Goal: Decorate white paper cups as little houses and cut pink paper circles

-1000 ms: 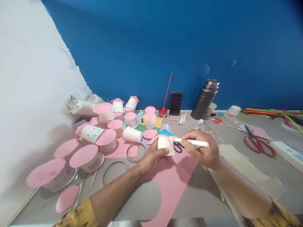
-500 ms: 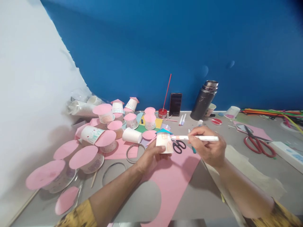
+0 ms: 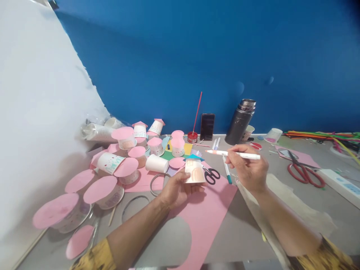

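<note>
My left hand (image 3: 177, 188) grips a small white paper cup (image 3: 197, 173), turned upside down under a blue cone-shaped paper roof (image 3: 193, 158). An orange window and a door shape are drawn on the cup's side. Up and to the right, my right hand (image 3: 247, 167) pinches a white marker (image 3: 239, 154) with a peach tip, which points left and stays apart from the cup. Black-handled scissors (image 3: 211, 175) lie just right of the cup, on a cut sheet of pink paper (image 3: 213, 202). A teal-ended marker (image 3: 227, 170) rests below my right hand.
Several cups with pink paper tops (image 3: 99, 191) crowd the left side. A plain white cup (image 3: 156, 163) lies on its side. Along the wall stand a red pot (image 3: 192, 137) with a stick, a phone (image 3: 207, 126) and a dark flask (image 3: 241, 122). Red-handled scissors (image 3: 305, 174) lie right, near a power strip (image 3: 339, 183).
The marker has come away from the cup and risen slightly. My left hand has turned the cup a little, so the orange door shape faces me more and looks filled in.
</note>
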`<state>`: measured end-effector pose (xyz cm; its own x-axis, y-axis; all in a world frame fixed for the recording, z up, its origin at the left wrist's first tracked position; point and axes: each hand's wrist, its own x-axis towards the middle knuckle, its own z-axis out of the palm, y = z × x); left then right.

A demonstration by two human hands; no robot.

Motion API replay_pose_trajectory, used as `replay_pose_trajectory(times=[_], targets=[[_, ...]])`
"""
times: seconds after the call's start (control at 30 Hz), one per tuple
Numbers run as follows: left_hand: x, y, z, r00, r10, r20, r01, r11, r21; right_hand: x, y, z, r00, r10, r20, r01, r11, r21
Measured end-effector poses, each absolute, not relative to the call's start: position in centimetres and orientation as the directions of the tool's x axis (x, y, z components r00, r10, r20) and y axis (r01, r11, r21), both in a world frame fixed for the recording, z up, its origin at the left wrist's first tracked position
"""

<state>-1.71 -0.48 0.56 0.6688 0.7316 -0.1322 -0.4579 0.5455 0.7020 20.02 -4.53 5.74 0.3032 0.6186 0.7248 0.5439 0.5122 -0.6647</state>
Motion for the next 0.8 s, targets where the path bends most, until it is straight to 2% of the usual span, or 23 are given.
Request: replay_pose_trajectory(times=[0.23,0.43,0.6,0.7,0.8], targets=[[-2.3,0.8,0.2,0.690,0.711,-0.140,-0.529,0.627,0.572,20.7,-3.2,5.2,0.254,0.702,0.665,0.624,0.407,-0.667],[-2.6,1.2,0.3,0.739,0.672,-0.044,-0.538,0.629,0.561,21.7,-2.1,4.5,0.296,0.801,0.521,0.553,0.300,-0.777],[-2.5,1.0,0.4,0.730,0.682,-0.033,-0.541,0.607,0.583,22.1,-1.5,3.8,0.236,0.776,0.585,0.675,0.302,-0.673],[-2.4,0.9,0.6,0.709,0.703,-0.054,-0.544,0.595,0.592,22.4,-1.0,3.0,0.131,0.760,0.636,0.725,0.364,-0.584],[-2.3,0.8,0.7,0.669,0.739,-0.079,-0.560,0.572,0.599,22.9,-0.4,2.0,0.003,0.793,0.610,0.780,0.380,-0.498]])
